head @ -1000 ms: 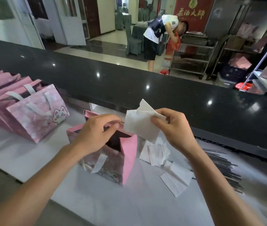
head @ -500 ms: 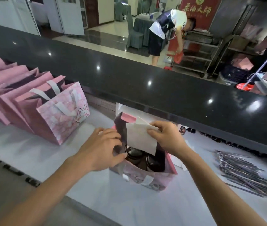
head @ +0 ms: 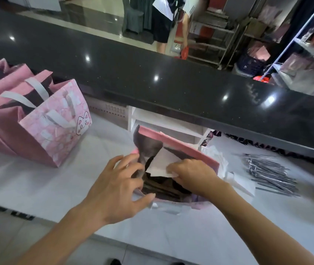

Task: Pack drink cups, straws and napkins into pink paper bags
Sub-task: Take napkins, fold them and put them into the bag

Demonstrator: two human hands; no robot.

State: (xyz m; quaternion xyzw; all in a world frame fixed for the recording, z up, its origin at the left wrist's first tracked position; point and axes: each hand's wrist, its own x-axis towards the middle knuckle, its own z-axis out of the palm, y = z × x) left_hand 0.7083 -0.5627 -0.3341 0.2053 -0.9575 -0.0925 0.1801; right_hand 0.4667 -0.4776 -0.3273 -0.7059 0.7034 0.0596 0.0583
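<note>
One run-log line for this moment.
right hand: pushing napkin into open bag | left hand: spreading bag mouth | straws: on counter

Bag mouth, frame centre: the open pink paper bag (head: 188, 152) is filled by the left hand (head: 118, 190), the right hand (head: 192, 175) and a white paper napkin (head: 162, 163).
Left: a row of upright pink paper bags (head: 43, 131) blocks the white counter (head: 37, 184).
Right: a pile of wrapped straws (head: 273, 175), with loose white napkins (head: 240, 182) between it and the bag.
Behind: a raised black stone ledge (head: 171, 83).
Free room: bare counter at lower centre and between the bags.
</note>
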